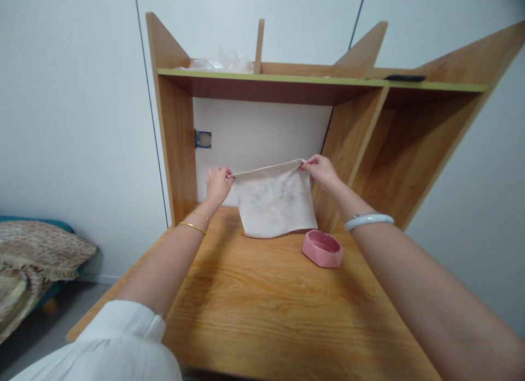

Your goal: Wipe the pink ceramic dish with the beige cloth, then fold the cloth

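Observation:
A stained off-white cloth [274, 201] hangs above the back of a wooden desk [262, 304], held up by its two top corners. My left hand [217, 183] pinches the left corner and my right hand [320, 170] pinches the right corner, so the top edge is stretched between them. The cloth's lower edge reaches the desk surface. A pink dish [322, 248] sits on the desk just below and right of the cloth.
The desk has a hutch with a shelf [311, 81] above and upright wooden dividers. Crumpled clear plastic [223, 61] and a dark flat object [405, 77] lie on the shelf. A wall socket [203, 139] shows behind. A bed with a patterned blanket [33, 255] stands at left.

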Demonstrator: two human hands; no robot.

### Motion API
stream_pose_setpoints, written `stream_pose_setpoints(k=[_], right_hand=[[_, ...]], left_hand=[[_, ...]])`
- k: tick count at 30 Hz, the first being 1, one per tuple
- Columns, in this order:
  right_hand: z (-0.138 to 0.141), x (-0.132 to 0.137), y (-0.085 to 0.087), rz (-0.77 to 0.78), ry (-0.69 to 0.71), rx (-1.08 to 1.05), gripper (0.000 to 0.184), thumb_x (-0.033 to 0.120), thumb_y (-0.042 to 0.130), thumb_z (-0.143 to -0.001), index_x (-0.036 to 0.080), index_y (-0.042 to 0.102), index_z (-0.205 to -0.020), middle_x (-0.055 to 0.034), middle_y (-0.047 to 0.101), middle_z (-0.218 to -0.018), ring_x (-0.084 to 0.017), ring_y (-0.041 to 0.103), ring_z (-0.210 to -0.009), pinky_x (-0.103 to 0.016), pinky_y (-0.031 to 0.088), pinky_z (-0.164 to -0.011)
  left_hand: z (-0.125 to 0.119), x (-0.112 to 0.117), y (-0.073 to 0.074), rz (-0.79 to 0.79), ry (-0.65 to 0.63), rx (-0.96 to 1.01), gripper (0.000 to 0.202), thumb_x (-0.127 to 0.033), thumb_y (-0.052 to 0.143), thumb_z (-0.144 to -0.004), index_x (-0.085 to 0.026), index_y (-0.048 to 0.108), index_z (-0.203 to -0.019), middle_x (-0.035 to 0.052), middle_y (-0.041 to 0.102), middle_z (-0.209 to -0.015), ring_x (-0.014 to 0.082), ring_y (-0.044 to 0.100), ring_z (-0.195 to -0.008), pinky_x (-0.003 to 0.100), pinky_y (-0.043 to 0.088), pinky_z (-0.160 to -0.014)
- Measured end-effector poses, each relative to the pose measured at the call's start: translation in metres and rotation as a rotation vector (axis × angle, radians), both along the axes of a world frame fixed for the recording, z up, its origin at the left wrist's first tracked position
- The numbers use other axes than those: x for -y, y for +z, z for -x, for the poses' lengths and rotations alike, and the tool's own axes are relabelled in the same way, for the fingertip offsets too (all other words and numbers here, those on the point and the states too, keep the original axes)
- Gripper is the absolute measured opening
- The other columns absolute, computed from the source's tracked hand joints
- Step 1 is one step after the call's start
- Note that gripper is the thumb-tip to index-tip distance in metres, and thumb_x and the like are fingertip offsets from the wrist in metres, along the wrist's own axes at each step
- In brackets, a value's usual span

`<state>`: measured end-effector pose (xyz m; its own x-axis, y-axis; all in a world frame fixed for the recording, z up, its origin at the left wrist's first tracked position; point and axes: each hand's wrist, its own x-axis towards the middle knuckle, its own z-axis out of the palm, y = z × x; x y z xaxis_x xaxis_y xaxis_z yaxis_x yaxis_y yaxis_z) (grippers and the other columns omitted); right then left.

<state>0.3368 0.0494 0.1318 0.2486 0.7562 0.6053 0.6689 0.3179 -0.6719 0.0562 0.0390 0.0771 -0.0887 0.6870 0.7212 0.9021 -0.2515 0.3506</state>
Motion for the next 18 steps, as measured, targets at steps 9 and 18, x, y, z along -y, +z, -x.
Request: stream_pose_setpoints(k=[9,18], right_hand=[[0.005,0.002,-0.011,0.066,0.049,-0.069,0.013,0.023,0.059,-0.074,0.019,0.047,-0.069,0.0022,0.061,-0.064,-0.006,0.045,-0.038,-0.020,0.038,-0.044],[0.017,0.027,-0.025,0.224,0.137,-0.165,0.018,0.010,0.056,-0.072,0.018,0.044,-0.061,0.0016,0.059,-0.057,-0.004,0.037,-0.034,-0.018,0.033,-0.037]], left_hand=[[0.003,0.010,0.036,-0.116,0.077,-0.061,0.016,-0.028,0.045,-0.085,-0.020,0.054,-0.095,0.0089,0.051,-0.104,0.0291,0.041,-0.105,0.040,0.033,-0.084],[0.012,0.018,0.017,-0.071,0.063,-0.086,0.015,-0.027,0.047,-0.080,-0.019,0.054,-0.090,0.0098,0.052,-0.100,0.0306,0.041,-0.105,0.042,0.032,-0.086]])
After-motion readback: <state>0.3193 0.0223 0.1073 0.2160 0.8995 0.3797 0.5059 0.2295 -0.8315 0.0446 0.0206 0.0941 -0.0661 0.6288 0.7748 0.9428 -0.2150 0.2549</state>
